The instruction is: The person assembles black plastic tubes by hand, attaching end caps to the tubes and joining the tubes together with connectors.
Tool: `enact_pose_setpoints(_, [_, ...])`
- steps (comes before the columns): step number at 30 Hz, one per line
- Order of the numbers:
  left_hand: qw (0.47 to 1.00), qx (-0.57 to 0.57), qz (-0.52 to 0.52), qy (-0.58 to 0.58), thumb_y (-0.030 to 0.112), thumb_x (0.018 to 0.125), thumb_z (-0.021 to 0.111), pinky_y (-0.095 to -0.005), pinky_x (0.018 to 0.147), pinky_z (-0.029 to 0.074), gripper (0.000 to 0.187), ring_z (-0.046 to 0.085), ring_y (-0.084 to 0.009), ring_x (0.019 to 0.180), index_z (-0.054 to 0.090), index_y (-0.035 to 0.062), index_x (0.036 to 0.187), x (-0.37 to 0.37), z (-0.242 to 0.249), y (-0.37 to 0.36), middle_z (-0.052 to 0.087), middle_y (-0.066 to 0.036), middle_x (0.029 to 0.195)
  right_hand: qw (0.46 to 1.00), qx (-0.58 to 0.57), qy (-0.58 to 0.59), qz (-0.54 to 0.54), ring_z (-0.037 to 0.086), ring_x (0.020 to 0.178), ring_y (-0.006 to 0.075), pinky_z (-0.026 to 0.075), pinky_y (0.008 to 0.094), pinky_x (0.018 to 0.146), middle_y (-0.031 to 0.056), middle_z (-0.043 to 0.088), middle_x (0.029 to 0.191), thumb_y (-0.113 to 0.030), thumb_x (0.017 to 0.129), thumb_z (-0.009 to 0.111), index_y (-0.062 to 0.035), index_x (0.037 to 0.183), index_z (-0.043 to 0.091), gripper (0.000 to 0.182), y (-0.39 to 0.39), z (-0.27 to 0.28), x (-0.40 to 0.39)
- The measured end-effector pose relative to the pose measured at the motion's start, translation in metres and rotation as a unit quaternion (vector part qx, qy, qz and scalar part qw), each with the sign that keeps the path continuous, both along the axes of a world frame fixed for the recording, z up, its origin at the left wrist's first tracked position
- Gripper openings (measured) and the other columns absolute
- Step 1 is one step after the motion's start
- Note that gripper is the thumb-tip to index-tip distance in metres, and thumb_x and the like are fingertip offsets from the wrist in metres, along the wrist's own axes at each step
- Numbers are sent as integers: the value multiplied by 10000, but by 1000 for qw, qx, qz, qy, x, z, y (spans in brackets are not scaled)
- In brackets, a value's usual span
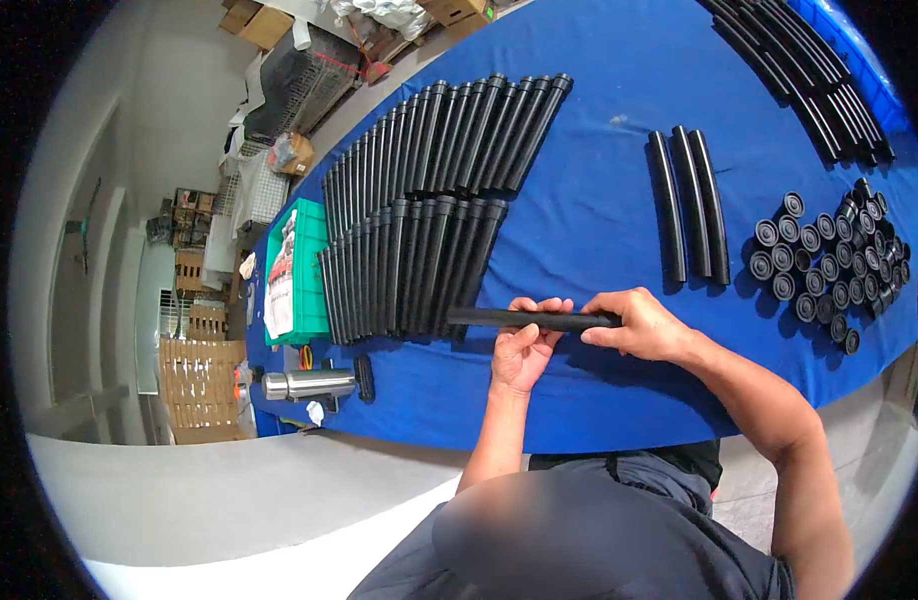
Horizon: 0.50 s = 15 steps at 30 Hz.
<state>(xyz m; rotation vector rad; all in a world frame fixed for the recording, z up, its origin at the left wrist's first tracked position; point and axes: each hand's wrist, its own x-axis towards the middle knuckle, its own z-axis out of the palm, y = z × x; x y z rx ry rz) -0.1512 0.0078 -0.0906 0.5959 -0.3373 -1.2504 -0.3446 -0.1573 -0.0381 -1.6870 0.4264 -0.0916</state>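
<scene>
Tube [479, 317] in left hand [525, 345] and right hand [641, 326], green crate [313, 270] with white sheet [279, 305]

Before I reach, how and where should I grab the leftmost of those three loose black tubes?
I'd pinch the left tube at its middle, coming from above, thumb on one side, fingers opposite: it's long and slim, lying flat, with blue cloth showing along both sides.

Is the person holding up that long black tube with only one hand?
No, the left hand grips the black tube near its middle and the right hand grips one end.
</scene>
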Motion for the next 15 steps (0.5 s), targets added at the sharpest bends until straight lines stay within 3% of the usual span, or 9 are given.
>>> enact_pose_setpoints(3, [1000, 18, 3, 13, -9, 879, 723, -531, 1118, 479, 345, 539, -417, 1322, 586, 63, 1187, 1, -2, 0, 629, -230, 1312, 960, -176, -203, -85, 704, 728, 305, 547, 419, 678, 187, 688, 807, -226, 868, 764, 24, 1076, 685, 335, 9, -28, 6])
enact_pose_setpoints(6, [1000, 0, -6, 15, -3, 878, 727, -530, 1121, 476, 355, 533, -416, 1328, 577, 63, 1194, 3, -5, 2, 624, -231, 1322, 951, -202, -218, -82, 678, 726, 261, 529, 383, 667, 144, 678, 837, -180, 869, 772, 17, 1131, 673, 342, 11, -32, 5])
enact_pose_setpoints(9, [1000, -15, -8, 13, 11, 878, 737, -524, 1124, 476, 371, 529, -412, 1334, 568, 60, 1205, 4, -7, 3, 622, -230, 1326, 997, 73, 25, -1, 663, 841, 340, 521, 408, 740, 196, 667, 925, -160, 853, 775, 11, 1133, 670, 345, -1, 15, -2])
enact_pose_setpoints(12, [1000, 10, -2, 30, 17, 882, 739, -514, 1128, 475, 361, 527, -407, 1338, 570, 55, 1198, 3, -2, 1, 620, -226, 1330, 963, -176, -192, -66, 669, 805, 299, 523, 380, 706, 184, 665, 894, -150, 853, 779, 8, 1144, 672, 348, 9, -23, 5])
enact_pose_setpoints(15, [999, 4, -5, 32, 23, 890, 734, -508, 1133, 472, 350, 527, -397, 1341, 575, 54, 1200, 5, -8, 2, 616, -223, 1340, 948, -246, -192, -67, 672, 807, 287, 522, 373, 705, 182, 669, 899, -130, 855, 771, 8, 1139, 675, 331, 12, -26, 3])
